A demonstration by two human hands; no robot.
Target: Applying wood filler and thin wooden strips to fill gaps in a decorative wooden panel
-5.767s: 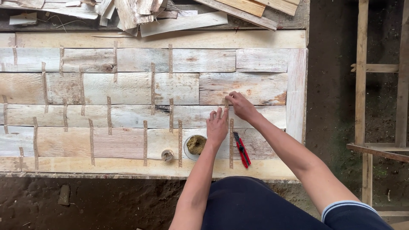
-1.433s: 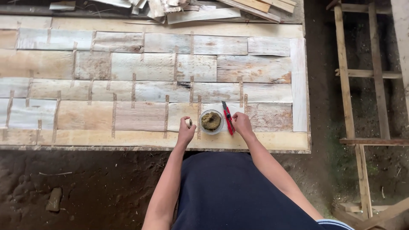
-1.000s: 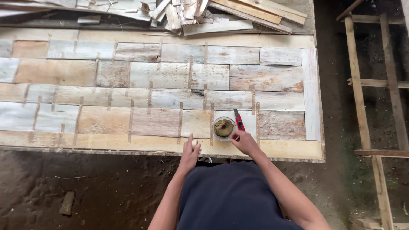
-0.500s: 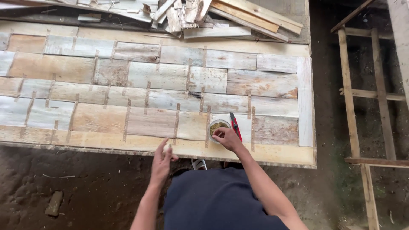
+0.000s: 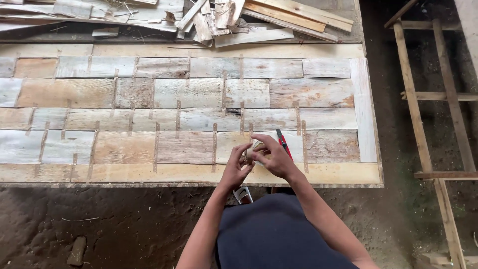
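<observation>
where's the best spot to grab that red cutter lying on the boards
Probably the upper handle of the red cutter, pinched across its narrow width from above. It lies flat on the wooden panel, running up and away, and its lower end is hidden under the right hand, so the far end is the free part.

Offcut wood scraps (image 5: 219, 20) lie heaped along the upper edge of the frame. A wooden ladder frame (image 5: 428, 99) stands at right on bare dirt floor (image 5: 99, 224). Lower left, one small stone (image 5: 76, 250) sits in the dirt.
</observation>
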